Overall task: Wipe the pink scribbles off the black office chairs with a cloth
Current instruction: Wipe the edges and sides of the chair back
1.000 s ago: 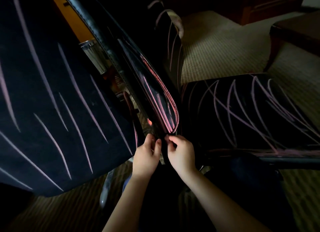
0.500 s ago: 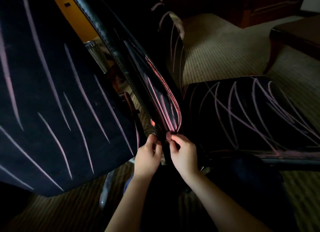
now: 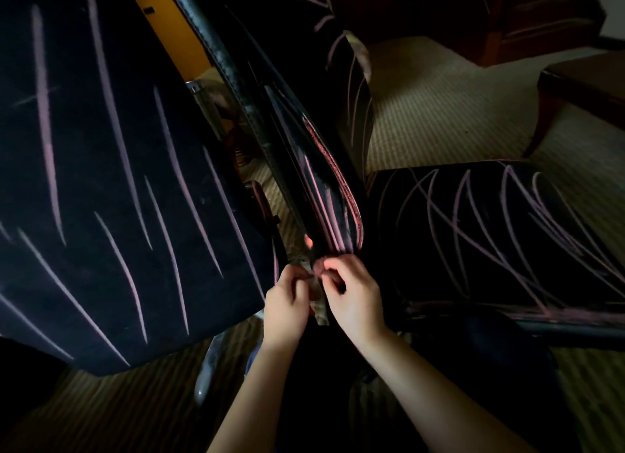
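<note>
Left hand (image 3: 287, 303) and right hand (image 3: 355, 300) meet with fingers curled, both pinching a grey cloth (image 3: 317, 300) at the near tip of the pink-scribbled armrest (image 3: 324, 195), between the left seat (image 3: 118, 182) and right seat (image 3: 490, 232).

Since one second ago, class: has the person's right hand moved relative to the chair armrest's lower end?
Yes, slightly. The right hand has eased down from the armrest's lower end, curling in toward the left hand.
</note>
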`<action>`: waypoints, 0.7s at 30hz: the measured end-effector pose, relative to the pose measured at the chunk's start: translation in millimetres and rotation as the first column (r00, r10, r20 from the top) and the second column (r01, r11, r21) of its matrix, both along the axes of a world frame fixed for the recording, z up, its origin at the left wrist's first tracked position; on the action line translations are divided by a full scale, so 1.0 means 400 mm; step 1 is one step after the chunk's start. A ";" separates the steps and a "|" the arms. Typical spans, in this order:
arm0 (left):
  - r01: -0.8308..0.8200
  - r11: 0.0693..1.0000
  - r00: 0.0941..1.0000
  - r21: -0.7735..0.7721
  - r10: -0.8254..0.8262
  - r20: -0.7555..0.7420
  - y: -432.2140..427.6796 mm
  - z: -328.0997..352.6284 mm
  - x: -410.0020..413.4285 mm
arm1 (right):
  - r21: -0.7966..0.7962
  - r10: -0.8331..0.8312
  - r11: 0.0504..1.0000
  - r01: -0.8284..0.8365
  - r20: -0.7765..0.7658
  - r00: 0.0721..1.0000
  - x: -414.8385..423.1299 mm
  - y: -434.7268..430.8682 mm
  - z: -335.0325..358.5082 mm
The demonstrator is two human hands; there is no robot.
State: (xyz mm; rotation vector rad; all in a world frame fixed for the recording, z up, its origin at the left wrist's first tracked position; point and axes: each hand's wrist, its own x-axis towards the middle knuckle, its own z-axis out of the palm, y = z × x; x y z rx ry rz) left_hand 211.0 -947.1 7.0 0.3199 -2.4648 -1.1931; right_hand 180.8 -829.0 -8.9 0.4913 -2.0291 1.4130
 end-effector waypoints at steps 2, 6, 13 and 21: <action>-0.035 0.998 0.999 0.051 0.036 -0.004 -0.004 0.007 0.006 | 0.086 -0.021 0.996 0.012 0.098 0.995 0.015 0.001 -0.062; -0.011 1.000 0.999 0.021 0.010 0.034 -0.010 0.010 0.009 | 0.057 -0.053 0.997 0.048 0.094 0.994 0.001 -0.023 0.006; -0.037 0.999 0.998 0.029 0.035 0.043 -0.024 0.004 0.010 | 0.006 -0.056 0.998 0.056 -0.006 0.998 -0.012 -0.040 0.073; -0.046 0.996 0.998 0.076 0.042 0.049 -0.037 0.002 0.016 | -0.083 -0.067 0.995 0.062 -0.052 0.996 -0.022 -0.030 0.172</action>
